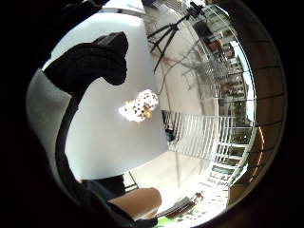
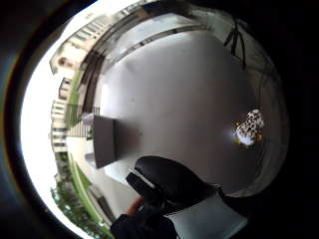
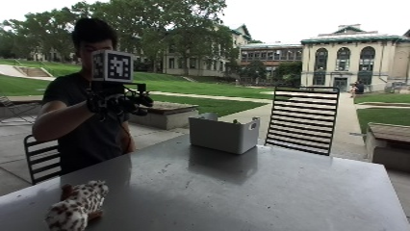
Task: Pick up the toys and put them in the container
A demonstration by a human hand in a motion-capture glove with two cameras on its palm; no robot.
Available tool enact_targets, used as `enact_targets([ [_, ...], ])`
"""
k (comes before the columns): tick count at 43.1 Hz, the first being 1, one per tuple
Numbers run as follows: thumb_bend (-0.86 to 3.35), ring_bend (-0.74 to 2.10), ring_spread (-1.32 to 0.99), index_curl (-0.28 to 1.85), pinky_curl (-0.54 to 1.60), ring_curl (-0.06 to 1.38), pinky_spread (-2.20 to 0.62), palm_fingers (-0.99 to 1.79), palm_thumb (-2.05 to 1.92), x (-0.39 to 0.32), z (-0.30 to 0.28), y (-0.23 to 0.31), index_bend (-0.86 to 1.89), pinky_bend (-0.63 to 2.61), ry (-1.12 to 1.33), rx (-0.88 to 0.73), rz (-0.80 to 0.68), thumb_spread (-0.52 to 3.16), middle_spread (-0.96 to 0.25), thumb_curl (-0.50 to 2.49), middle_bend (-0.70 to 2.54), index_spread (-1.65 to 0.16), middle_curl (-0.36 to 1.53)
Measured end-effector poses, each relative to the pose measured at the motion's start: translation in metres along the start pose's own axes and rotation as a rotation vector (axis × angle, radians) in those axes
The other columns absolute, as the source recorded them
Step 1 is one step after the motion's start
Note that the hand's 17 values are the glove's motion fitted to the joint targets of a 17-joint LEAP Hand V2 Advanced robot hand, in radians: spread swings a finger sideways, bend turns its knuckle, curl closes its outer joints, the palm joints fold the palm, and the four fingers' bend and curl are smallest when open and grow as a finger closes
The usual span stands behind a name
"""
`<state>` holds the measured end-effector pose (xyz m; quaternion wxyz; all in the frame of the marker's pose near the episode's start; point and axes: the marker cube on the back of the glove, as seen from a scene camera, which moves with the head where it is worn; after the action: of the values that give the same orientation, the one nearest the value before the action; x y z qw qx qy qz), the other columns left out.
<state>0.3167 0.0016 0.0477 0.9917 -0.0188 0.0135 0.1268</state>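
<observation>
A white plush toy with dark spots [image 3: 77, 209] lies on the grey table [image 3: 243, 192] near its front left corner. It also shows in the palm views as the spotted toy [image 1: 139, 105] [image 2: 249, 128], alone on the tabletop. The grey open container [image 3: 224, 132] stands at the table's far side, and the thumb side view shows that container [image 2: 103, 140] by the table edge. My gloved right hand [image 3: 118, 103] is raised in the air above the far left edge, well above and behind the toy. Its fingers [image 1: 90, 61] are loosely curled and hold nothing.
A black slatted chair [image 3: 301, 118] stands behind the table to the right of the container. Another black chair [image 3: 42, 156] is beside the person at the left. A broad stretch of bare tabletop lies between the toy and the container.
</observation>
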Motion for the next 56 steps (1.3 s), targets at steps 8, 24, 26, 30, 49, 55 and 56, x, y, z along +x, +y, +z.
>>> enact_targets([
  [8, -0.09, 0.66, 0.0, 0.19, 0.33, 0.22, 0.02, -0.13, -0.1, 0.084, 0.058, 0.004, 0.09, 1.33, 0.013, -0.056, 0.085, 0.88, -0.04, 0.24, 0.31, -0.3, 0.47],
  [24, -0.05, 0.52, 0.01, 0.17, 0.35, 0.19, 0.02, -0.15, -0.04, 0.167, 0.188, -0.003, 0.08, 1.38, -0.029, -0.205, 0.167, 0.88, -0.02, 0.25, 0.18, -0.32, 0.43],
  [26, -0.04, 0.51, 0.01, 0.16, 0.35, 0.19, 0.01, -0.16, -0.02, 0.17, 0.201, -0.003, 0.08, 1.38, -0.03, -0.235, 0.18, 0.88, -0.02, 0.26, 0.17, -0.31, 0.42],
  [30, -0.02, 0.48, 0.01, 0.16, 0.35, 0.18, 0.01, -0.18, 0.01, 0.176, 0.226, -0.001, 0.1, 1.39, -0.06, -0.295, 0.188, 0.9, -0.02, 0.27, 0.14, -0.32, 0.4],
  [49, 0.27, 0.71, -0.22, 0.34, 0.28, 0.22, -0.34, 0.72, 0.58, 0.178, 0.249, 0.018, 0.84, 1.31, -0.044, -0.396, 0.205, 1.15, -0.07, 0.39, 0.0, -0.33, 0.2],
  [55, 0.39, 0.81, -0.37, 0.5, 0.27, 0.29, -0.44, 0.99, 0.78, 0.171, 0.244, 0.021, 1.08, 1.13, -0.046, -0.369, 0.199, 1.16, -0.18, 0.46, 0.2, -0.21, 0.23],
  [56, 0.42, 0.84, -0.39, 0.51, 0.27, 0.31, -0.45, 1.05, 0.84, 0.169, 0.243, 0.021, 1.07, 1.1, -0.045, -0.361, 0.198, 1.15, -0.2, 0.48, 0.25, -0.2, 0.25],
])
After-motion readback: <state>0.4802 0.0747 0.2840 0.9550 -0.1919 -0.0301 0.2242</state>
